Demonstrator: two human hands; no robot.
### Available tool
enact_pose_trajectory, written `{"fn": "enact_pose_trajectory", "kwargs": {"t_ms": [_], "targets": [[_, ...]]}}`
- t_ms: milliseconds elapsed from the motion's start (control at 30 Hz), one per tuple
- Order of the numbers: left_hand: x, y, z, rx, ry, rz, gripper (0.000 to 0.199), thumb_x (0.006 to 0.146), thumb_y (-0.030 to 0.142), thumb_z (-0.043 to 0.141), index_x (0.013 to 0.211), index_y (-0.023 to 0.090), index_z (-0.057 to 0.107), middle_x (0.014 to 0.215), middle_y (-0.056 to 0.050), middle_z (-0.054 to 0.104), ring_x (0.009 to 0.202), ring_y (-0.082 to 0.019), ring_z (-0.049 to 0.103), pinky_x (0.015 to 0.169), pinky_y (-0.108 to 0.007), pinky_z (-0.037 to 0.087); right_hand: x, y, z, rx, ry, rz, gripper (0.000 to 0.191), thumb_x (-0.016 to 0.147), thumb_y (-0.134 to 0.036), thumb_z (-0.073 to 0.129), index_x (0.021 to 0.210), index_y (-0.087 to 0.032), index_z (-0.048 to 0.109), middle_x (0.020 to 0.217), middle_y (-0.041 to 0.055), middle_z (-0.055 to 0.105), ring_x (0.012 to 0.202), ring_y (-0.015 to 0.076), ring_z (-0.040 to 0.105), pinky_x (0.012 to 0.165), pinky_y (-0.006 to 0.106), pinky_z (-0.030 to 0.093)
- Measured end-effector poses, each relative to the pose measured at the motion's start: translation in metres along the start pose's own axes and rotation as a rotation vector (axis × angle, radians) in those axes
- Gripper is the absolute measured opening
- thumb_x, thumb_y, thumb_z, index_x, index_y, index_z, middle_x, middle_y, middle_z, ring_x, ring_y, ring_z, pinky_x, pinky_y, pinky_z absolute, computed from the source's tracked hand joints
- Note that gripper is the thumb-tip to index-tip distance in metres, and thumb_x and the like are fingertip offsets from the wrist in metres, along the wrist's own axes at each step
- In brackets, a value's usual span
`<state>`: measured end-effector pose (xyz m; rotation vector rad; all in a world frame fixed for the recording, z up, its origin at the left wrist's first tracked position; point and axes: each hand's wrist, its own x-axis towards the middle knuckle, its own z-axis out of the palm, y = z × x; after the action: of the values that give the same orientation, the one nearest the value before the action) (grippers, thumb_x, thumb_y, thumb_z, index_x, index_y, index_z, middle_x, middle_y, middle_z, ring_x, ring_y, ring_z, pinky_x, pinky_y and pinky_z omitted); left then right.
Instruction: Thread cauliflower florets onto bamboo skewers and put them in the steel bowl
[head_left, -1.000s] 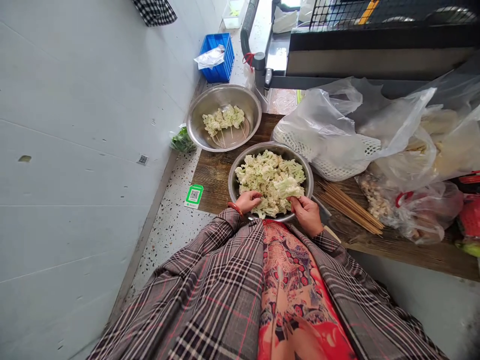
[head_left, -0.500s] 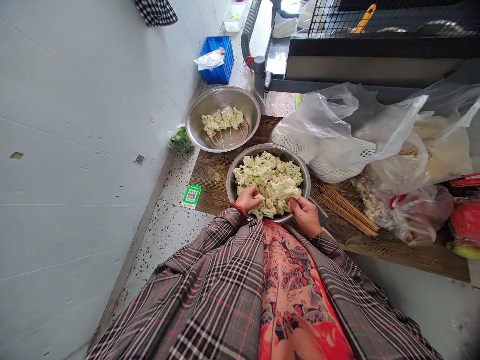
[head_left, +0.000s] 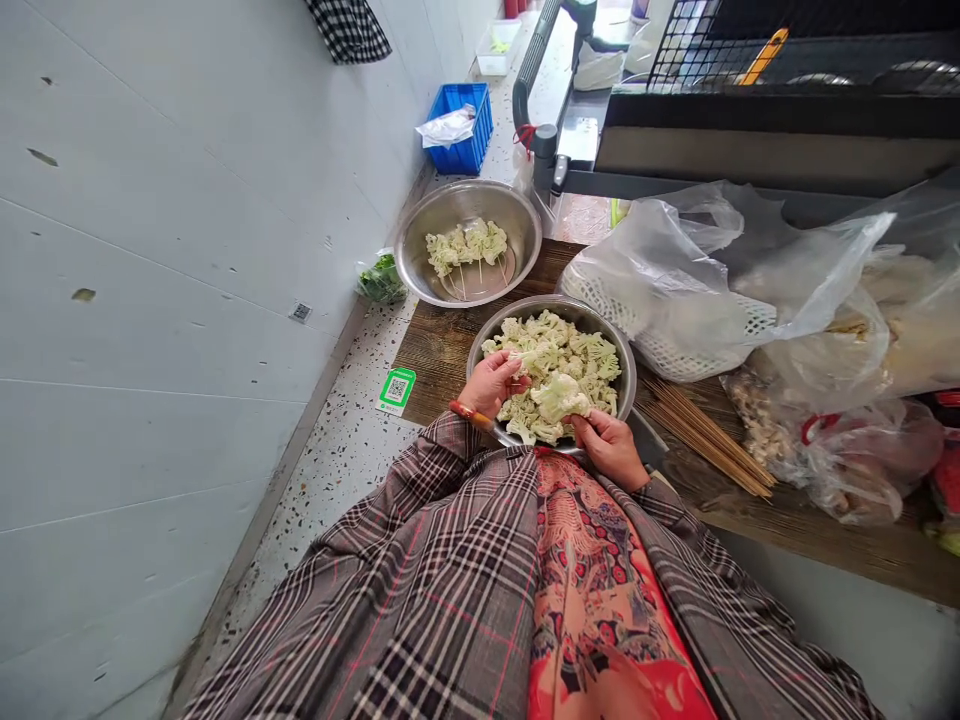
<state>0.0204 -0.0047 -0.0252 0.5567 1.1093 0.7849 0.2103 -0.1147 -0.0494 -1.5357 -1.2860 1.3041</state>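
Pale cauliflower florets (head_left: 600, 358) fill the near steel bowl (head_left: 628, 352). Over its left side, my left hand (head_left: 489, 385) has its fingers closed on a small cauliflower floret at the fingertips. At the near right rim, my right hand (head_left: 613, 450) pinches a larger cauliflower piece (head_left: 561, 397), held above the others; whether a stick runs through it is hidden by the fingers. In a second steel bowl (head_left: 414, 250) behind, several cauliflower skewers (head_left: 466, 246) lie with their thin sticks toward me. Loose bamboo sticks (head_left: 709, 440) lie right of the near bowl.
White plastic bags (head_left: 675, 290) around perforated baskets crowd the right side. A clear bag (head_left: 862, 460) lies nearer. A blue crate (head_left: 459, 140) and a bag of greens (head_left: 381, 280) stand by the left wall. A QR card (head_left: 396, 390) lies left on the wooden board (head_left: 431, 350).
My left hand has risen from among the florets and turned, now with a floret at its fingertips. The right hand has lowered its cauliflower piece slightly toward me. The view has shifted a little left.
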Motion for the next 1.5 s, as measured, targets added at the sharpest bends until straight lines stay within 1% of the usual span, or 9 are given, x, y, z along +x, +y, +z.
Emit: {"fn": "enact_pose_trajectory", "kwargs": {"t_ms": [167,300,400,533,667,867,1033,1267,1500], "targets": [[-0.005,0.002,0.006,-0.010,-0.015,0.022,0.030,0.066,0.029,0.075,0.081,0.014,0.054,0.077,-0.003,0.064,0.066,-0.012,0.064,0.054,-0.020,0.046,0.000,0.002,0.001,0.012,0.000,0.022,0.037,0.085,-0.047,0.049,0.076,-0.016,0.066,0.054,-0.0020,0.050,0.051,0.0106,0.043,0.050,0.023,0.032],[-0.007,0.002,0.006,0.009,-0.049,0.033,0.036,0.063,0.031,0.077,0.086,0.014,0.055,0.079,-0.004,0.065,0.061,-0.009,0.060,0.046,-0.017,0.036,0.000,0.002,0.001,0.026,0.005,0.025,0.038,0.085,-0.048,0.050,0.076,-0.015,0.067,0.054,-0.0020,0.050,0.051,0.0105,0.043,0.050,0.023,0.033],[-0.008,0.001,0.007,0.030,-0.050,0.035,0.039,0.062,0.032,0.077,0.090,0.015,0.056,0.077,-0.003,0.065,0.059,-0.008,0.058,0.046,-0.017,0.034,0.000,0.001,0.001,0.022,0.012,0.022,0.038,0.084,-0.049,0.050,0.076,-0.016,0.067,0.054,-0.0019,0.050,0.051,0.0106,0.043,0.050,0.023,0.033],[-0.010,0.001,0.008,0.057,-0.047,0.056,0.039,0.060,0.033,0.079,0.086,0.014,0.056,0.077,-0.003,0.065,0.062,-0.009,0.058,0.048,-0.017,0.035,-0.001,-0.001,0.000,0.014,0.017,0.010,0.039,0.084,-0.050,0.049,0.073,-0.016,0.065,0.053,-0.0022,0.049,0.050,0.0106,0.042,0.050,0.024,0.032],[-0.013,0.002,0.009,0.072,-0.032,0.083,0.040,0.059,0.034,0.079,0.085,0.013,0.057,0.077,-0.002,0.065,0.066,-0.009,0.059,0.051,-0.018,0.038,-0.002,-0.003,0.000,-0.007,0.026,0.001,0.040,0.084,-0.051,0.050,0.063,-0.017,0.058,0.052,-0.0023,0.048,0.050,0.0103,0.041,0.050,0.024,0.032],[-0.016,0.003,0.011,0.109,-0.025,0.127,0.038,0.059,0.035,0.078,0.082,0.013,0.058,0.076,-0.001,0.062,0.069,-0.010,0.060,0.051,-0.018,0.038,-0.005,-0.005,-0.002,-0.086,0.047,-0.015,0.042,0.085,-0.050,0.049,0.056,-0.019,0.050,0.050,-0.0029,0.046,0.049,0.0098,0.039,0.050,0.024,0.030],[-0.017,0.003,0.013,0.123,-0.011,0.165,0.037,0.060,0.035,0.077,0.080,0.014,0.056,0.075,-0.001,0.062,0.070,-0.010,0.059,0.051,-0.017,0.038,-0.006,-0.004,-0.002,-0.112,0.049,-0.031,0.042,0.086,-0.050,0.048,0.059,-0.019,0.053,0.052,-0.0024,0.048,0.050,0.0101,0.040,0.051,0.024,0.031],[-0.015,0.002,0.015,0.056,-0.004,0.127,0.037,0.061,0.035,0.077,0.082,0.014,0.055,0.076,-0.001,0.062,0.069,-0.010,0.060,0.051,-0.017,0.038,-0.007,-0.004,-0.004,-0.118,0.058,-0.041,0.043,0.086,-0.050,0.048,0.056,-0.019,0.050,0.051,-0.0026,0.046,0.050,0.0098,0.039,0.050,0.024,0.030],[-0.015,0.000,0.018,0.078,0.001,0.139,0.038,0.059,0.036,0.079,0.080,0.014,0.056,0.076,0.001,0.059,0.069,-0.010,0.059,0.052,-0.018,0.039,-0.006,-0.003,-0.004,-0.120,0.061,-0.049,0.043,0.085,-0.050,0.047,0.055,-0.019,0.048,0.051,-0.0029,0.045,0.050,0.0095,0.037,0.050,0.024,0.029]]}}
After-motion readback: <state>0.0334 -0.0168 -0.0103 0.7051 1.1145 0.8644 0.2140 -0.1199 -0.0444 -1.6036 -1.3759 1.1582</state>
